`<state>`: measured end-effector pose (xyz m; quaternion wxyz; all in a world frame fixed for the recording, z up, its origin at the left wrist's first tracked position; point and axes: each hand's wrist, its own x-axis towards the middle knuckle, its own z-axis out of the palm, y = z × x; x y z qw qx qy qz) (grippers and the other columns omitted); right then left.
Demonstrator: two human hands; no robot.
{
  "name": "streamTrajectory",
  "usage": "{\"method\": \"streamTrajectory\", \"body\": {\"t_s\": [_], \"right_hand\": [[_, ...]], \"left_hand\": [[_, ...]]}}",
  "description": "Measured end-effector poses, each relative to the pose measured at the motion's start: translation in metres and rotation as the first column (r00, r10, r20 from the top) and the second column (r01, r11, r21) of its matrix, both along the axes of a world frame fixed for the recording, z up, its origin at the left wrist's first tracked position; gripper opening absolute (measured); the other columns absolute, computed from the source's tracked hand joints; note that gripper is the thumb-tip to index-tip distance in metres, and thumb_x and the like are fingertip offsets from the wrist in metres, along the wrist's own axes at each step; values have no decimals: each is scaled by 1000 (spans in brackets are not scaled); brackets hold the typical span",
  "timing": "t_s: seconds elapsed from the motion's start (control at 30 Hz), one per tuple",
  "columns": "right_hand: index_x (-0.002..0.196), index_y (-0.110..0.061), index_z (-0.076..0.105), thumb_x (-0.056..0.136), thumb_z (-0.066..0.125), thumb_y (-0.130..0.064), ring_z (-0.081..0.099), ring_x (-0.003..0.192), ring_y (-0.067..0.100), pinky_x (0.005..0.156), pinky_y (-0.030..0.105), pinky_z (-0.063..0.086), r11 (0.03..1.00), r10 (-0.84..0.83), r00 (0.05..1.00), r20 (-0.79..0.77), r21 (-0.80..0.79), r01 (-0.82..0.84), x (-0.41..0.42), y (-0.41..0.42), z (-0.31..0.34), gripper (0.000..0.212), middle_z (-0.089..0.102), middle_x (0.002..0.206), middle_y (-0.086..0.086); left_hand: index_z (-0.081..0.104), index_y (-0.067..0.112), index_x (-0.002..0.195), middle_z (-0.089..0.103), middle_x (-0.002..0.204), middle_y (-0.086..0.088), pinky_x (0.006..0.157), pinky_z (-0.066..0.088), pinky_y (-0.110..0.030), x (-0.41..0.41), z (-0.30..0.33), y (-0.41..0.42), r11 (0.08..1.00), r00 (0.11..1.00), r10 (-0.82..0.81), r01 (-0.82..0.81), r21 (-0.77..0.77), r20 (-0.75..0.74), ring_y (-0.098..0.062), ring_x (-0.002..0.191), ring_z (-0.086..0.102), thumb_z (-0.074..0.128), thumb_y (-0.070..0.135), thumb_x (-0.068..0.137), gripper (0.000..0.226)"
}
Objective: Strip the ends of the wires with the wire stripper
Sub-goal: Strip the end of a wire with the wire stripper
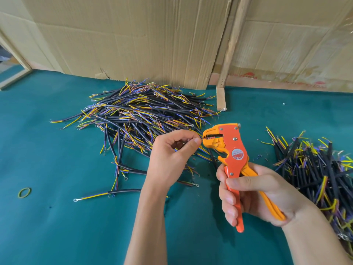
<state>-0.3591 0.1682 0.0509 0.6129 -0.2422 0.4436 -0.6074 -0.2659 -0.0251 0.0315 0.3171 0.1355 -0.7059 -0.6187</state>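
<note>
Both hands are raised over the teal worktop (57,226). Right hand (254,196) grips the orange wire stripper (232,157) by its two handles, fingers curled round the red-orange handle, yellow-orange handle lying against the palm. Tool is upright, head pointing left. Left hand (172,152) pinches a thin wire (201,139) between thumb and forefinger; remaining fingers loosely curled. Wire tip meets the mouth of the stripper head; whether the blades have closed on it cannot be told.

Large pile of wires (137,115) lies on the worktop behind the left hand: short black-sheathed lengths with yellow, blue and brown cores fanned out, several ending in ring terminals. Second pile (315,169) sits at the right edge, just beside the right hand. One loose length (107,194) with a ring terminal lies apart, near the left forearm. Small bits of insulation lie scattered between stripper and right pile.

Green rubber band (24,192) lies on the worktop far left. Cardboard sheets (133,35) stand along the back, with a wooden batten (232,44) leaning against them.
</note>
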Motion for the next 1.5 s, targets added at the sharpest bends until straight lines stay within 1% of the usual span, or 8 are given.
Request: {"method": "streamTrajectory", "body": {"t_s": [0.23,0.5,0.7,0.87,1.1,1.3,1.4,1.5], "right_hand": [[91,-10,58,82,84,-25,61,58,33,54,39,53,1000,-17,1000,-14,-4,16,0,-2,0,31,56,71,17],[99,-8,61,81,83,-18,60,65,35,65,48,53,998,-20,999,35,-53,22,-1,-1,-2,30,56,77,21],[93,-8,58,83,81,-20,60,60,34,55,40,54,999,-40,999,22,-23,41,1,-4,0,28,54,72,19],[90,-9,58,87,74,-22,59,55,33,52,39,51,997,-68,997,-36,20,69,2,-3,-1,21,53,69,17],[84,-10,56,86,77,-26,54,49,30,57,44,42,995,-89,995,-50,28,91,2,-5,-5,26,49,65,15],[72,-10,49,79,83,-31,41,37,20,45,29,42,983,-182,983,-4,-26,182,12,-12,-4,41,39,54,9],[67,-14,46,65,92,-37,29,31,15,38,20,33,941,-338,941,-1,11,338,18,-19,-2,51,31,49,3],[68,-14,47,75,83,-31,29,31,15,38,20,34,937,-349,937,36,-6,349,19,-19,-3,40,31,49,3]], "left_hand": [[76,14,84,61,73,-18,63,37,-31,1,2,0,1000,1000,2,-2,-16,-5,-16,67,46,71,21,86,9],[77,13,84,61,72,-14,64,38,-31,0,1,0,1000,1000,12,-12,8,-7,-16,68,46,72,22,87,10],[76,13,84,63,75,-19,65,39,-33,1,1,0,1000,1000,17,-17,-7,-8,-18,69,47,73,19,88,8],[77,12,85,61,70,0,63,39,-27,0,0,0,1000,1000,24,-24,-4,-1,-13,67,47,72,20,87,10],[77,12,86,62,70,1,62,39,-26,-1,-1,-1,999,999,31,-31,-22,13,-12,66,48,73,16,89,7],[78,14,86,58,65,9,53,33,-15,0,-1,-1,999,998,28,-26,45,-51,-4,54,41,73,21,88,9],[79,13,91,68,70,3,59,39,-20,-3,-1,2,999,999,38,-37,27,-35,-6,60,49,71,9,92,9],[79,15,92,66,67,9,56,39,-17,-6,0,6,998,998,47,-45,35,-30,-3,57,49,69,7,93,13]]}}
